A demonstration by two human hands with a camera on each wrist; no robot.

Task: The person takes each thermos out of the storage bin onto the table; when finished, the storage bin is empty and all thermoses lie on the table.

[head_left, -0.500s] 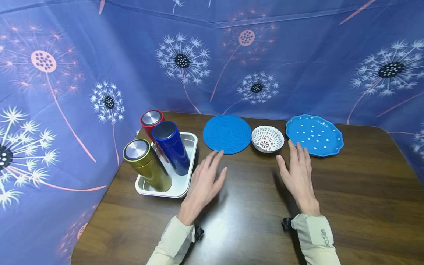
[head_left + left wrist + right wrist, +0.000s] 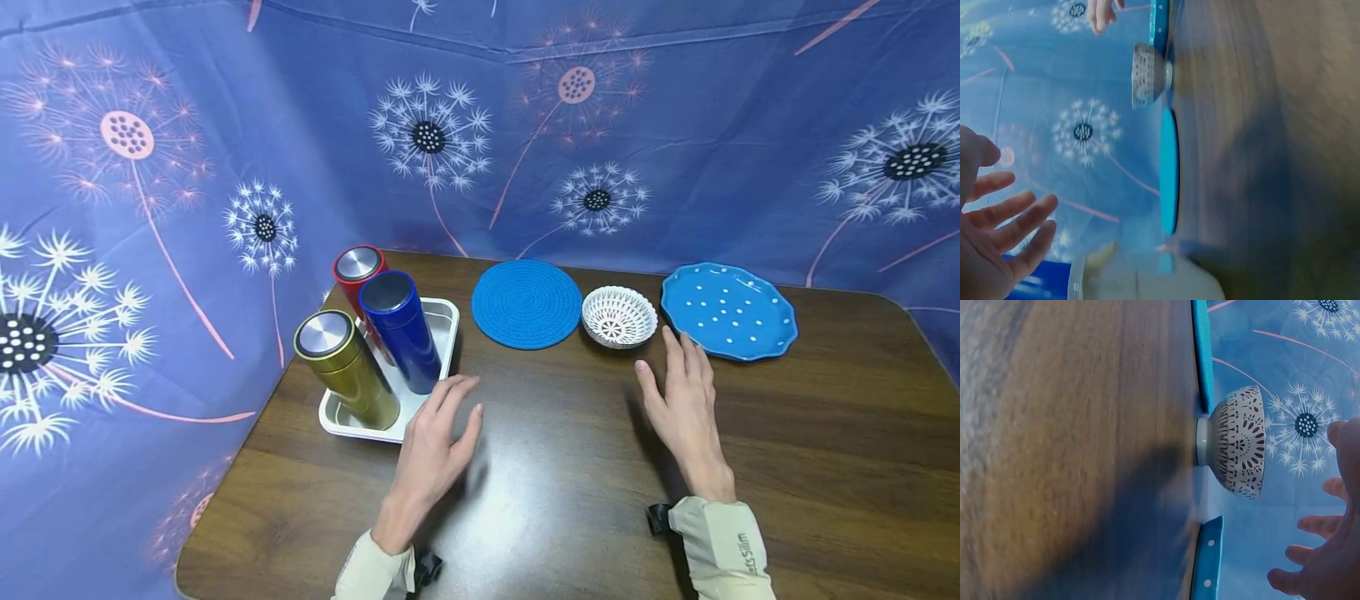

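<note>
My left hand [image 2: 431, 446] hovers over the table beside a white tray [image 2: 447, 321], its fingers loosely bent and holding nothing. In that tray stand a gold flask [image 2: 356, 383] and a blue flask [image 2: 408, 342], with a red flask [image 2: 352, 275] behind them. My right hand [image 2: 684, 408], fingers spread and holding nothing, is over the table just in front of a white patterned bowl [image 2: 618, 317] and a blue polka-dot plate [image 2: 731, 312]. In the right wrist view the bowl [image 2: 1238, 442] stands upright on its foot, apart from the fingers [image 2: 1319, 525].
A round blue woven placemat [image 2: 527, 304] lies between the tray and the bowl at the back of the brown wooden table [image 2: 555, 467]. Behind and to the left hangs a blue cloth [image 2: 495, 108] with dandelion prints.
My left hand has drawn back toward me and to the left, away from the placemat. The right hand stays near the bowl and plate. The head view has shifted slightly left.
</note>
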